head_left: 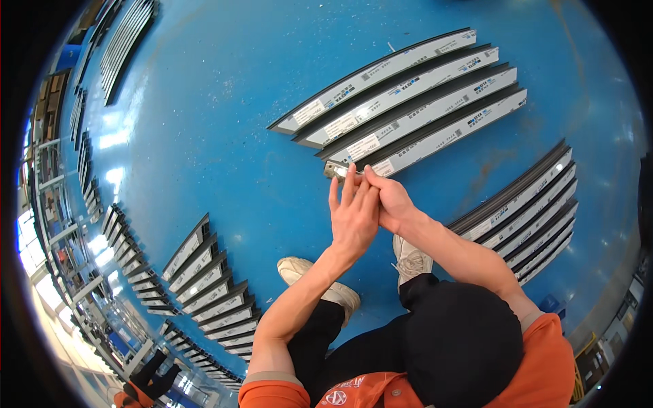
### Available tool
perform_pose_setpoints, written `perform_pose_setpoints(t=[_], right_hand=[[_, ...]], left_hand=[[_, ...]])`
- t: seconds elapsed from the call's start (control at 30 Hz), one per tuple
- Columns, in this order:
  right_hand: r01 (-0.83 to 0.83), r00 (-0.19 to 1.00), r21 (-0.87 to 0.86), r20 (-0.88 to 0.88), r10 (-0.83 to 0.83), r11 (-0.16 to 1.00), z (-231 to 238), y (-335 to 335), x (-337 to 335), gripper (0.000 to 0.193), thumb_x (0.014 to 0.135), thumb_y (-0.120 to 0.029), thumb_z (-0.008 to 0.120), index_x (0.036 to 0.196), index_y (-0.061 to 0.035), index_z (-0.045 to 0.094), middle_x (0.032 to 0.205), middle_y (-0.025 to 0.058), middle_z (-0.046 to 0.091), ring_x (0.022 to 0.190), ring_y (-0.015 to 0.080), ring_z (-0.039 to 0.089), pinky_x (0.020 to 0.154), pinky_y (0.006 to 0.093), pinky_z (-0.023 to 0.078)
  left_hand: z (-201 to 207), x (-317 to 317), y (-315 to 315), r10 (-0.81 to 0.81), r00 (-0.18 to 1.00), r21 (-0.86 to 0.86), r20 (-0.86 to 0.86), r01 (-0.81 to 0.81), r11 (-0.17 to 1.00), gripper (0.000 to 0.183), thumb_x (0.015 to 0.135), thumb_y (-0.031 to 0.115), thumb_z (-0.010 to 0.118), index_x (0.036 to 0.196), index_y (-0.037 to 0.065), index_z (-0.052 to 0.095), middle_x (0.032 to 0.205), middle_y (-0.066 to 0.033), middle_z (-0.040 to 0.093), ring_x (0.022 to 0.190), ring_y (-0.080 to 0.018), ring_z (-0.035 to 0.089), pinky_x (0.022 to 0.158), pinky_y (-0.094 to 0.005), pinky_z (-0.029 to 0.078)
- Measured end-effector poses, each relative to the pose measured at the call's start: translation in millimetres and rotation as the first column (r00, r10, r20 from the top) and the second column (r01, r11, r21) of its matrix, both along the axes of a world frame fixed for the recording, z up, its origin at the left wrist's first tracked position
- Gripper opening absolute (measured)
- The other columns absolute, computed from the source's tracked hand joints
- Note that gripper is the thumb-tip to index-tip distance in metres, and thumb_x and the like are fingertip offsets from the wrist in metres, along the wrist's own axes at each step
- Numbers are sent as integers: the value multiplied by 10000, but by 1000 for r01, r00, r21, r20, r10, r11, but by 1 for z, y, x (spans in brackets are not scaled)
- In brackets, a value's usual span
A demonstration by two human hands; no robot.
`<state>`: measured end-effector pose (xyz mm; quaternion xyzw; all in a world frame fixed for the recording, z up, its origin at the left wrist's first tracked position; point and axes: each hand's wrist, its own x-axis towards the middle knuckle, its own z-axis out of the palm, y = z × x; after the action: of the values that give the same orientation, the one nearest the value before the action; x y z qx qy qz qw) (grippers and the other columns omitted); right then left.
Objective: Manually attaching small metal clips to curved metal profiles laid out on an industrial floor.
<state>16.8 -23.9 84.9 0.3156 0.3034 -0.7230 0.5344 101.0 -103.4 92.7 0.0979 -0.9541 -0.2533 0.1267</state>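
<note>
Both hands meet at the left end of the nearest long profile (449,134) in a group lying on the blue floor, dark with a pale labelled face. A small metallic end piece (334,170) shows at that end, just beyond my fingertips. My left hand (355,212) has its back up and its fingers reach toward this end; the thumb is hidden. Pressed against it from the right is my right hand (394,202), thumb forward and the other fingers mostly covered. A small shiny bit shows between the fingertips, too covered to name.
More labelled profiles (524,197) lie close at my right. Shorter profile stacks (211,285) fan out at the left, beyond my left shoe (292,268). Racks (68,234) line the far left, and another person (146,381) is at the lower left.
</note>
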Motion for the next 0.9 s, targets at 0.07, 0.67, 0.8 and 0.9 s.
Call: perform_pose_setpoints(t=[0.07,0.67,0.8,0.9], right_hand=[[17,999,92,28,-20,996,-11,0,2,292,1081,-266,514,1053,-36,693,977,56,681,762,130,605,679,262,523],[-101,988,-236,-138,69,967,23,17,-23,302,1095,-344,481,954,-84,543,600,-42,362,468,63,295,415,240,245],[-146,960,-251,-268,76,957,41,24,-27,253,1096,-259,487,1036,-50,617,697,-4,507,487,60,335,411,207,232],[-128,959,-331,-283,31,935,40,26,-36,224,1085,-201,503,1058,-27,642,753,11,558,490,57,344,411,199,236]], left_hand=[[7,2,0,-120,990,-195,76,132,972,277,906,99,632,1161,-8,654,1398,-178,607,1362,-355,522,1145,-474,366],[-35,-31,-72,-348,928,-149,136,367,918,379,805,96,703,1181,103,657,1138,-84,614,1019,-285,584,907,-414,472],[-23,-39,-94,-412,892,-60,187,429,901,224,829,103,691,1050,94,659,1077,-66,626,926,-271,593,829,-379,486],[-18,-49,-103,-489,826,16,281,505,863,186,848,99,698,1029,79,665,1014,-70,638,867,-275,594,766,-367,494]])
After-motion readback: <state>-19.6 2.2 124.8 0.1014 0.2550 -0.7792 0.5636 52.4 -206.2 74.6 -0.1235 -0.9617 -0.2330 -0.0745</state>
